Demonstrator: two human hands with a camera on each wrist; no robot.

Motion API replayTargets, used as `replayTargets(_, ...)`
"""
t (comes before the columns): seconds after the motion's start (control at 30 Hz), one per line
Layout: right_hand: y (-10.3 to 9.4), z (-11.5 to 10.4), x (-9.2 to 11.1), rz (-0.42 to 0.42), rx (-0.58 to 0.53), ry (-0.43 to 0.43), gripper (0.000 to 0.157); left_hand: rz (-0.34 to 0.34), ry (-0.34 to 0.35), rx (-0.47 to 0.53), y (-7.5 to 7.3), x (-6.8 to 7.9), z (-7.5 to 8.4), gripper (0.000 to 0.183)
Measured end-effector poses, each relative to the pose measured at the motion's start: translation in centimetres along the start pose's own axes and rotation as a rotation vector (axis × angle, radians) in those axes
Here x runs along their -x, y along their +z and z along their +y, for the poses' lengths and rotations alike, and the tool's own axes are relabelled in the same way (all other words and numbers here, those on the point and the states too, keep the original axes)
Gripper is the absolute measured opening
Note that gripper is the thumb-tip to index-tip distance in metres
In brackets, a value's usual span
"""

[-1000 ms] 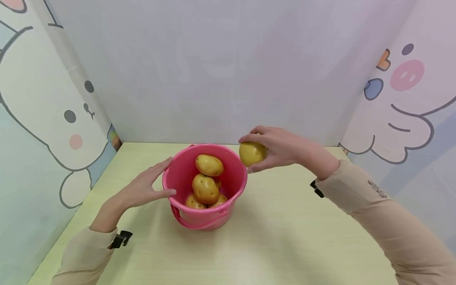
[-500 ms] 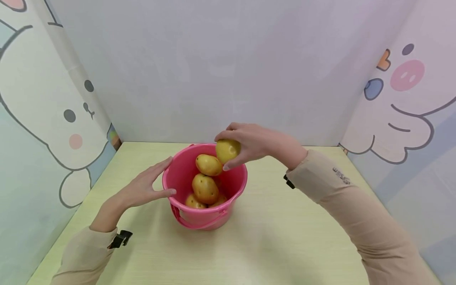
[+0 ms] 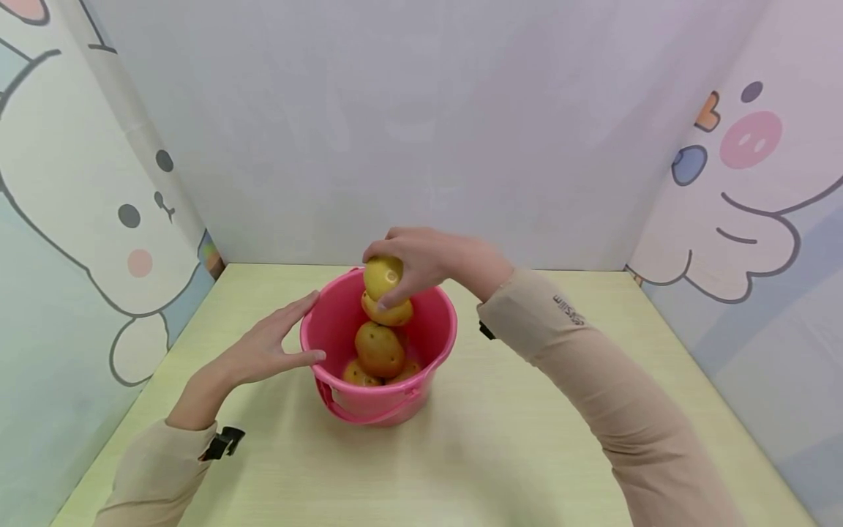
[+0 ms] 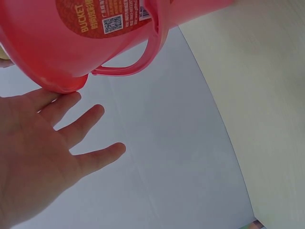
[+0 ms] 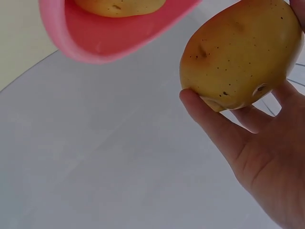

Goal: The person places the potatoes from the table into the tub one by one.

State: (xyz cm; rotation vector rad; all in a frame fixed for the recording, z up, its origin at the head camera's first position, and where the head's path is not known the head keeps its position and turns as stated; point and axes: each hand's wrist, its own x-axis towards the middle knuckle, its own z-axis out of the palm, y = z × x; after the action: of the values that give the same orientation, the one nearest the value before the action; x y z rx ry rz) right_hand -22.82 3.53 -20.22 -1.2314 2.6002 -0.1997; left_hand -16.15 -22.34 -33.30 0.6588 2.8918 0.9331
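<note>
A pink bucket [image 3: 385,402] stands on the table with several yellow-brown potatoes inside, one of them [image 3: 380,351] in the middle of the pile. My right hand [image 3: 428,256] grips another potato [image 3: 382,278] above the bucket's opening. Below that held potato lies the topmost potato [image 3: 390,315], partly hidden by it and by my thumb. At the bucket's left side, my left hand [image 3: 263,348] touches the rim, its fingers spread and mostly straight. The left wrist view shows those fingers [image 4: 59,107] against the outside of the rim. In the right wrist view, the held potato [image 5: 238,57] rests between thumb and fingers.
The light wooden table [image 3: 560,410] extends around the bucket. A plain pale wall [image 3: 428,132] rises at the back, with cartoon-printed side walls left and right. The bucket's handle [image 3: 372,419] hangs down at the front.
My right hand has carried the potato leftward, from beside the bucket's right rim to over its opening. The left hand and the bucket have stayed in place.
</note>
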Motion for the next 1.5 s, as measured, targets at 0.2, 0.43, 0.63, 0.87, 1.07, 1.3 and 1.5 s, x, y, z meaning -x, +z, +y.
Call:
replayTargets(0.2,0.2,-0.9,-1.4,-0.042,-0.017,0.051,0.065,-0.001,0.0,0.004,0.0,0.0,0.0,0.09)
replayTargets(0.43,0.9,-1.2,-2.5,-0.076,-0.082,0.091,0.066,-0.006,-0.011,0.005,-0.1,0.1,0.0,0.091)
replayTargets(0.63,1.7,-1.1,-3.2,-0.097,-0.127,0.142,0.064,-0.007,-0.014,0.005,-0.1,0.1,0.0,0.092)
replayTargets(0.87,2.6,-0.7,-3.4,-0.12,-0.141,0.19,0.066,-0.005,-0.005,0.007,-0.1,0.1,0.0,0.091)
replayTargets(1.07,2.8,-0.3,-3.0,-0.116,-0.144,0.195,0.067,-0.005,-0.007,0.006,-0.1,0.1,0.0,0.091)
replayTargets(1.3,2.7,0.7,-2.2,-0.115,-0.081,0.163,0.064,-0.004,-0.011,0.009,-0.1,0.1,0.1,0.092)
replayTargets(1.5,2.7,1.8,-1.1,-0.068,-0.066,0.098,0.063,-0.002,-0.013,0.017,0.0,0.0,0.0,0.092)
